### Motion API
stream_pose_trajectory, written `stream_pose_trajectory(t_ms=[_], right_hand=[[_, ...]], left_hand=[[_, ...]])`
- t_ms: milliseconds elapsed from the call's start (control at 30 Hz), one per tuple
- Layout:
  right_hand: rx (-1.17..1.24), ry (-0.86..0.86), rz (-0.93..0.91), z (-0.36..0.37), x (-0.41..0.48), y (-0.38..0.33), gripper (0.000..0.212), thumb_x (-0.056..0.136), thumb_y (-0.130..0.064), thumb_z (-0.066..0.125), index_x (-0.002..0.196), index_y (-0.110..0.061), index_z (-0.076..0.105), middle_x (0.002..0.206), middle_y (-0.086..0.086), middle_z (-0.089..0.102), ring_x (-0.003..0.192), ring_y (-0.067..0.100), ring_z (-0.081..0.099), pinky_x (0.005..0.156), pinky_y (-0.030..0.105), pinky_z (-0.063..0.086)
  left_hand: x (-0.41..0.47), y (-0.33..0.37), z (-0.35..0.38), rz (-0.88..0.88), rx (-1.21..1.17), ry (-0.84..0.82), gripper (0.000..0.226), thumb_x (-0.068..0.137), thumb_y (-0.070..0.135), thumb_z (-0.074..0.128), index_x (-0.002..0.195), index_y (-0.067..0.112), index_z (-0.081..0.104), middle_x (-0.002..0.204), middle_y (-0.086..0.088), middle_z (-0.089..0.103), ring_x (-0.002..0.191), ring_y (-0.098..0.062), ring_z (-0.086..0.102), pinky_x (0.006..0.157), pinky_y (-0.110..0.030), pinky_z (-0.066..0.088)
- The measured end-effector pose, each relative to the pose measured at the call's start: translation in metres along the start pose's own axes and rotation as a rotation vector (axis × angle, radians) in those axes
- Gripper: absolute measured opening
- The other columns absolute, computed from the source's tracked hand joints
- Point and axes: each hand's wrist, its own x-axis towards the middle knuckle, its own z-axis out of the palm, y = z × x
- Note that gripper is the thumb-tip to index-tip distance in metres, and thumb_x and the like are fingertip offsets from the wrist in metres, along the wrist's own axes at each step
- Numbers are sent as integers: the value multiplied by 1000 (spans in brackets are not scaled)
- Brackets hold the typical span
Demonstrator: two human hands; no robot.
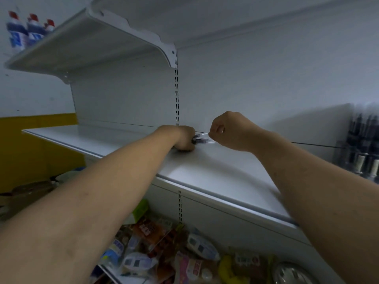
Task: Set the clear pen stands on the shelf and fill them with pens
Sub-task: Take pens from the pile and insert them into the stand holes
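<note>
Two bare forearms stretch up and away from the camera, coming together over a white shelf. Below them, on a lower level, lies a jumble of snack packets in red, white, yellow and green wrappers. The left hand rests on the shelf close to the back panel, its fingers curled tight into a fist around a small bunch of pens that stick out sideways towards the other hand. The right hand sits just beside it, knuckles up and raised off the shelf, with its thumb and fingers pinched together on the pale far ends of those same pens. It is too blurred to tell whether it has one or several. The pens are therefore held between both hands, low over the back half of the shelf, in front of the slotted upright. Far to the right on the same shelf, well apart from the hands, stands a clear pen stand already packed with dark pens standing upright. Up at the left an upper shelf carries three bottles with red caps and blue labels, and under it a yellow panel shows beside the shelving.
</note>
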Motion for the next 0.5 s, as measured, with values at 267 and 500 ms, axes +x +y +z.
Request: stream_pose_trajectory(t_ms=[267,500], right_hand=[[78,270,13,-36,-16,-25,16,93,-27,61,85,-22,74,80,-4,72,78,24,68,72,37,59],[102,326,103,-127,-69,3,18,96,-21,65,84,-17,78,75,-1,77,63,20,75,71,36,64]], left_hand=[[-42,-11,-26,106,-846,172,17,111,29,51,98,18,52,86,-6,54,63,-19,51,61,-34,48],[-100,58,-82,371,-1181,100,18,112,26,52,121,12,58,82,0,55,61,-14,50,59,-31,46]])
